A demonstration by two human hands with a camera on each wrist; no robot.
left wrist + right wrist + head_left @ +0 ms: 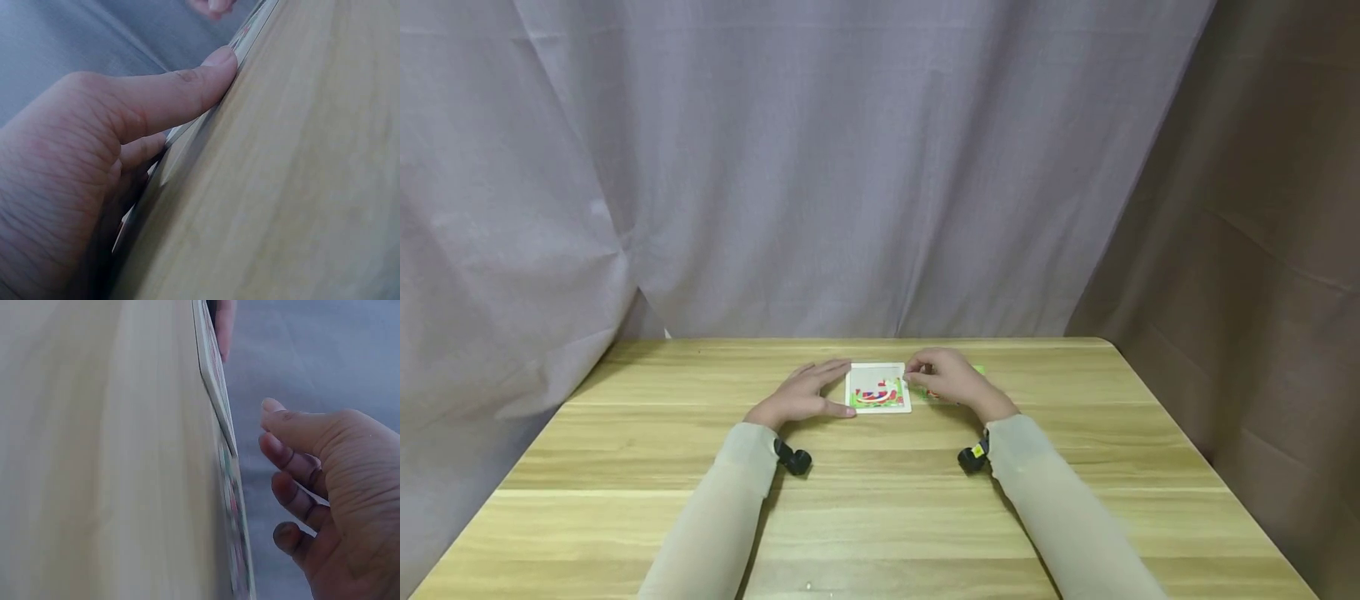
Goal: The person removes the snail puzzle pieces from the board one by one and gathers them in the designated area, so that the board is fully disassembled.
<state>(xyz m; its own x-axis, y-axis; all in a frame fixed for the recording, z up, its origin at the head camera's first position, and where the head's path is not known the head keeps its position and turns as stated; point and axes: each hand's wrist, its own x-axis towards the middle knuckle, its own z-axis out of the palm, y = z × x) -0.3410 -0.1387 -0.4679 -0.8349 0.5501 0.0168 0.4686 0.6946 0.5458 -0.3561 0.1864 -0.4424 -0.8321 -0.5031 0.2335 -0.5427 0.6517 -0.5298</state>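
A small white-framed picture puzzle (pixel 878 410) lies on the table, red, white, blue and green pieces across its nearer part and bare grey backing beyond. My left hand (pixel 805 395) rests at its left side with fingers extended, thumb (pixel 206 81) at the near edge and fingertips by the far left corner. Over the frame's right edge hovers my right hand (pixel 951 377), thumb and index tips brought close together, the other fingers bent. Whether a small piece sits between those tips I cannot tell. Green and red pieces (pixel 234 512) lie beside the frame, partly hidden beneath the right hand.
The wooden table (pixel 865 517) reaches back to a grey curtain (pixel 850 167), and a darker brown curtain (pixel 1247 250) hangs on the right. Small black cameras (pixel 793 458) are strapped at both wrists, over pale sleeves.
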